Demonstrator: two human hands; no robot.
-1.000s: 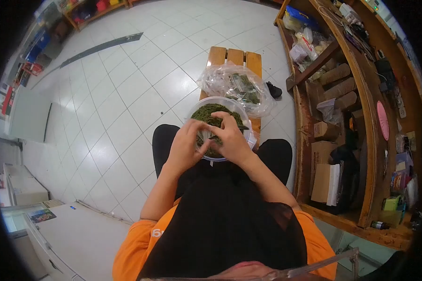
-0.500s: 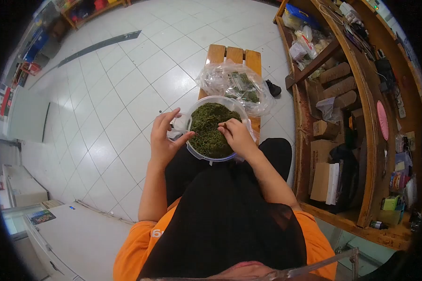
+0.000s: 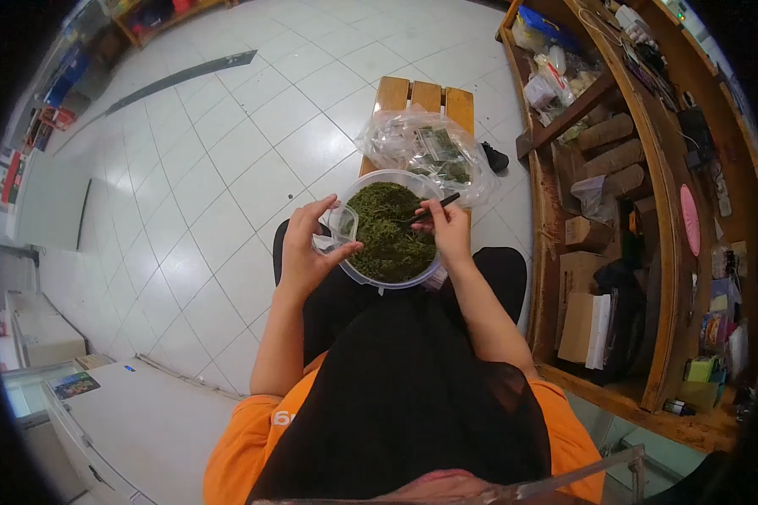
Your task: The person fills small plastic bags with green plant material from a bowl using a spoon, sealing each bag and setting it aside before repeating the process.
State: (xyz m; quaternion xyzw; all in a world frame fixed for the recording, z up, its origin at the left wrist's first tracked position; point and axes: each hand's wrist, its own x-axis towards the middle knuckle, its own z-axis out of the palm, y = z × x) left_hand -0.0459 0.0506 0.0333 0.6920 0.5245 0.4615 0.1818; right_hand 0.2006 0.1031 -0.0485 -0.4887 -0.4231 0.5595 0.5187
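Note:
A round, clear plastic tub (image 3: 364, 280) sits at my lap, filled with green, shredded moss-like material (image 3: 386, 246). My left hand (image 3: 306, 252) is closed around a small clear plastic cup (image 3: 343, 222), held at the tub's left rim. Over the tub's right side, my right hand (image 3: 448, 234) pinches a thin black stick-like tool (image 3: 449, 200). The tool slants down toward the green material; its lower end is hard to make out.
Just beyond the tub, a clear plastic bag (image 3: 392, 139) with green packets lies on a slatted wooden bench (image 3: 393, 91). A black shoe (image 3: 495, 157) is on the floor beside it. Wooden shelving (image 3: 547, 295) full of boxes and bags stands to the right.
My right hand has drawn back slightly to the right, and the black tool now shows upright-slanted in its fingers. My left hand has tilted the cup more over the tub's rim.

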